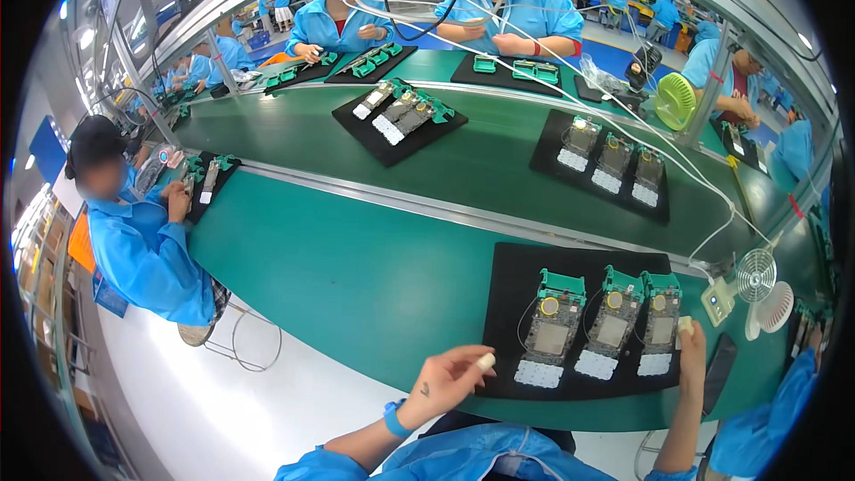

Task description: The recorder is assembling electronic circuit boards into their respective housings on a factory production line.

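Note:
On a black mat (pixel 534 258) lie three circuit boards: a left board (pixel 545 338), a middle board (pixel 613 330) and a right board (pixel 660 330). Each has a green plastic frame at its far end, a round yellow part and a white block at its near end. My left hand (pixel 450 380), a white finger cot on one fingertip, is closed at the mat's left edge. Beside the right board, my right hand (pixel 693 358) closes on the mat's right edge, also with a white cot; some of its fingers are hidden.
A dark flat object (pixel 720 372) lies right of the mat, near a small white fan (pixel 757 281). Past a metal rail (pixel 427 214), a green belt carries more mats with boards (pixel 401 116). Co-workers in blue sit left and across. White cables (pixel 659 138) hang over the belt.

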Demonstrator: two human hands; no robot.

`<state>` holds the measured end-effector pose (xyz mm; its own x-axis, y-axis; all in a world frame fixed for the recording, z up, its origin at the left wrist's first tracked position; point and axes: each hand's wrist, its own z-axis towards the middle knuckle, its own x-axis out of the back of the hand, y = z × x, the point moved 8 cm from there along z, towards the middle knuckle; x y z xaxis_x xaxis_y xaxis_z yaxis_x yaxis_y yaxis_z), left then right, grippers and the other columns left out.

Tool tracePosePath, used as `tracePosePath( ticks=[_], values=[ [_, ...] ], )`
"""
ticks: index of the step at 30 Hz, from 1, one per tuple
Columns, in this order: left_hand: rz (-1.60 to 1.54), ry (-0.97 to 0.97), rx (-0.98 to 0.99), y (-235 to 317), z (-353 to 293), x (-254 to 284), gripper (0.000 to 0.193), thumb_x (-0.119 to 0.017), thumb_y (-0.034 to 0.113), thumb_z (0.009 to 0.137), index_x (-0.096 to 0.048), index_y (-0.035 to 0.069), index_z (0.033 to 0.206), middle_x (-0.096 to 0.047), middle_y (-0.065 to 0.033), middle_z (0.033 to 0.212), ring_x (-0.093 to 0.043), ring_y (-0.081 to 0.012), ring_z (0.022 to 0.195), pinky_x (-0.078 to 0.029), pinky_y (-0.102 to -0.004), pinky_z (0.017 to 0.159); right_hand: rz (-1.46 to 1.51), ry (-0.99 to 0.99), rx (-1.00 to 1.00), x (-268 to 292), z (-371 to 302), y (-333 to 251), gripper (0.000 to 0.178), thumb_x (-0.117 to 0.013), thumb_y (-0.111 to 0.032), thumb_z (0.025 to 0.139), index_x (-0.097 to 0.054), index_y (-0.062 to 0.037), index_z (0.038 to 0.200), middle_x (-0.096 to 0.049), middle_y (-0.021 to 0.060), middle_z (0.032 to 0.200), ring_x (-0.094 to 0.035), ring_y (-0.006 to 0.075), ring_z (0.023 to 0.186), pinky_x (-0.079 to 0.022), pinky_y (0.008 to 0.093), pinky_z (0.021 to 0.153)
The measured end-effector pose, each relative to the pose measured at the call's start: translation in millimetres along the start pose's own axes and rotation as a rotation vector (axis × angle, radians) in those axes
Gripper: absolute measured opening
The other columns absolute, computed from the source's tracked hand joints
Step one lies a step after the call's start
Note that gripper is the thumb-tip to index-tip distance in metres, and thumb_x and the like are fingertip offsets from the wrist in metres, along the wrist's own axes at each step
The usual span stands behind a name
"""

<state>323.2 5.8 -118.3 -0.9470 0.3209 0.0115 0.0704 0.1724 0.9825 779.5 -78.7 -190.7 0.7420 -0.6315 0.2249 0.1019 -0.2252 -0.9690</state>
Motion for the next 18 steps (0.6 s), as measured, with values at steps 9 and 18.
tracePosePath(
  ticks=[9, 18],
  values=[
    [0.174, -0.102, -0.167, 12, 31, -17, 0.060, -0.059, 0.001, 0.086, -0.028, -0.001, 0.137, -0.054, -0.0169, 0.114, -0.059, -0.0174, 0.095, -0.051, -0.0295, 0.083, -0.062, -0.311, 0.415, -145, -109, -128, 0.032, -0.041, 0.002, 0.087, -0.045, -0.0031, 0.118, -0.053, 0.0060, 0.087, -0.055, 0.0099, 0.063, -0.048, 0.0224, 0.057],
    [0.081, -0.075, -0.121, 9, 37, -46, 0.085, -0.067, 0.002, 0.079, -0.011, 0.003, 0.143, -0.050, -0.0190, 0.113, -0.064, -0.0151, 0.078, -0.053, -0.0246, 0.067, -0.413, -0.316, 0.657, -187, -146, -151, 0.037, -0.042, 0.006, 0.080, -0.045, -0.0019, 0.116, -0.051, 0.0172, 0.115, -0.061, 0.0293, 0.080, -0.050, 0.0327, 0.070]
  ],
)
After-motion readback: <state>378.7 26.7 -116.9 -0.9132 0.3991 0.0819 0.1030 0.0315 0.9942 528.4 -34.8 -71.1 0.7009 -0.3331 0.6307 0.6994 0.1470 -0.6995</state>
